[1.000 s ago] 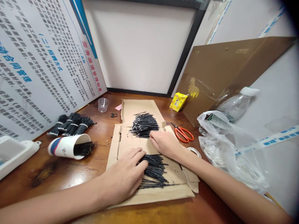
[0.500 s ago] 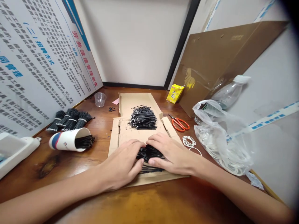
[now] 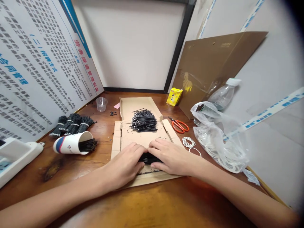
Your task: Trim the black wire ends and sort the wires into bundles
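The person's left hand (image 3: pixel 128 163) and right hand (image 3: pixel 168 157) are grasping a bunch of thin black strands (image 3: pixel 148 159) between them, on the flat brown cardboard sheet's (image 3: pixel 135 138) near part.

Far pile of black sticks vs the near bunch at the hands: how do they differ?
The far pile lies loose with no hand on it; the near bunch is held between the left hand and the right hand. The far pile shows pale tips; the near bunch has its ends hidden by the hands. Shared: both are thin black sticks.
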### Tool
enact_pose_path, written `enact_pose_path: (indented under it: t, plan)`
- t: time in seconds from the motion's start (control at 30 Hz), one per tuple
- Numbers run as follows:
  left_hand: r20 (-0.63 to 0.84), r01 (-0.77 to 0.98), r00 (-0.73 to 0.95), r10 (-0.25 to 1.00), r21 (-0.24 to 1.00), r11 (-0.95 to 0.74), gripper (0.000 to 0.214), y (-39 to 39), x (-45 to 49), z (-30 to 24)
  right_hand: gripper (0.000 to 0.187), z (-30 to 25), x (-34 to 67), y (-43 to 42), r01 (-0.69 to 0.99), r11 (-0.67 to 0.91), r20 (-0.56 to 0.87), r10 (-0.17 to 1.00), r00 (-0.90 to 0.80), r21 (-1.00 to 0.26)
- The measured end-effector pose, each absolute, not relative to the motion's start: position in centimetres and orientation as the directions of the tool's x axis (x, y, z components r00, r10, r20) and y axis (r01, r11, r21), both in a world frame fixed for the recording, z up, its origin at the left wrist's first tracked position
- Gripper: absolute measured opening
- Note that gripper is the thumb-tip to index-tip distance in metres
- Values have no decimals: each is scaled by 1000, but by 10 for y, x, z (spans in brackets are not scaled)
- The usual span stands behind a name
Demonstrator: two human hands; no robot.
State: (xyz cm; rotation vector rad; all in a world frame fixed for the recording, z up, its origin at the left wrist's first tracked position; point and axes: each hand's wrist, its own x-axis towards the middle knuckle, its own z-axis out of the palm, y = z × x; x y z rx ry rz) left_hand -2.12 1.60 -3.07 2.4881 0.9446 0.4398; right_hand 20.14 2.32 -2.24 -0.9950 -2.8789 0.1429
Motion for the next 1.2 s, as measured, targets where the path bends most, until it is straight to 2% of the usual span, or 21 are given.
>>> enact_pose_path:
  t: [0.27,0.43,0.6,0.73,1.0,1.2]
  plan:
    - [192,519,723,664,482,-705,27,20,-19,-39,20,-23,196,23,616,787,39,617,-786,-35]
    - [192,578,707,681,397,-713,17,23,-13,-39,15,-21,188,26,695,711,-17,698,-716,-105]
    - [187,600,690,699,392,-697,14,24,-11,-36,21,-22,180,30,742,648,-67,744,-665,-173]
    - [194,597,677,710,420,-684,17,26,-11,-38,19,-20,175,29,778,619,-98,772,-628,-109]
    - [187,570,672,716,486,-662,30,25,-14,-34,20,-20,176,19,725,680,11,728,-685,110]
    - [100,519,698,709,611,-598,39,28,-16,-19,19,-30,186,27,696,704,5,703,-712,141]
